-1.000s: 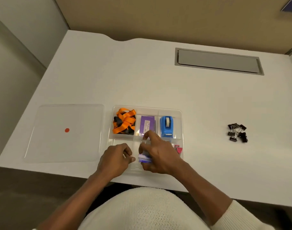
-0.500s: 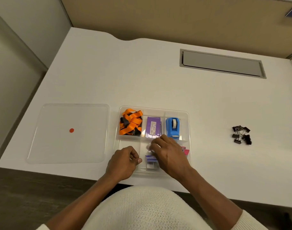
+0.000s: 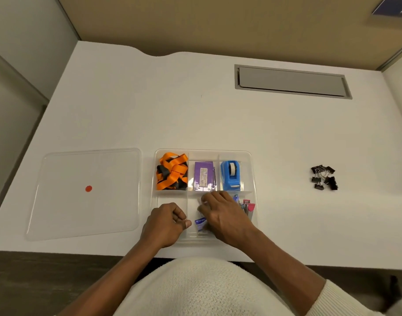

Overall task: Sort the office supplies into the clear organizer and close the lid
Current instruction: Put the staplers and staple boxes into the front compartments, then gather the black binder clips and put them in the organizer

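Right hand down in organizer front middle compartment, fingers curled over small blue-white packet; firm grip unconfirmed. Left hand loosely fisted, empty, at front left compartment. Lanyards, purple box, tape dispenser stowed. Outstanding: binder clips on desk, well right; lid off, left.

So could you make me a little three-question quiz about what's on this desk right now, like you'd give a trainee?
1. True or false: the clear lid already sits on the organizer.
2. Which compartment holds the blue tape dispenser? A) back left B) back middle C) back right
3. Which supplies are still outside the organizer, on the desk?

Key
1. False: it lies flat to the organizer's left.
2. C; the orange lanyard is back left.
3. The black binder clips, off to the right.
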A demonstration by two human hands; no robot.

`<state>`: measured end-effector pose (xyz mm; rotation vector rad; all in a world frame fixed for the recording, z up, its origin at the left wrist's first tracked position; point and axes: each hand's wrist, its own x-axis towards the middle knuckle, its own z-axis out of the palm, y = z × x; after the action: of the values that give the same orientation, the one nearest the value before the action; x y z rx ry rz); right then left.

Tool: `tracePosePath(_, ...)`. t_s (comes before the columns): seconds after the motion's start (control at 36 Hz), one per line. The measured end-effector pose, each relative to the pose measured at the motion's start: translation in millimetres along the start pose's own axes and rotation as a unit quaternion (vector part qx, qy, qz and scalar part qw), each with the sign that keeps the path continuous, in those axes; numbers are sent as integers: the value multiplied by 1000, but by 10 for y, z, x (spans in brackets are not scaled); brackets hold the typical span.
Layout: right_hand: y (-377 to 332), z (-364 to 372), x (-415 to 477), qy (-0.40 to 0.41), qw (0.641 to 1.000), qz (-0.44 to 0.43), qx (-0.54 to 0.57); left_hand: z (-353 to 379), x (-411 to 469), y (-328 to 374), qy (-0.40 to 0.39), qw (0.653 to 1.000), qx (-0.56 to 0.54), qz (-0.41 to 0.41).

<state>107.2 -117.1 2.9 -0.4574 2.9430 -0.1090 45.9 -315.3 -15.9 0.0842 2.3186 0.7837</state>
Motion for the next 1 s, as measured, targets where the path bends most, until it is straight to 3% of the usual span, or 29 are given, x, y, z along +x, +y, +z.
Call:
tracePosePath(0.28,-66,289,-5,80,996,44,-13,-26,-8,21,-5,1000,-5,-11)
tracePosePath(0.42,-45,276,80,73,995,62,-18,-43,-25,35,1,1000,-2,-14)
tracePosePath(0.75,17,155,-22,78,997,12,-24,-83,-99,270,8,989,150,-10)
tracePosePath(0.86,156,64,-154,152,987,44,39,-96,-142,474,4,961,278,-15)
tracePosePath(1.0,526,-111,-435,249,952,156,87,-110,-174,851,27,948,316,9)
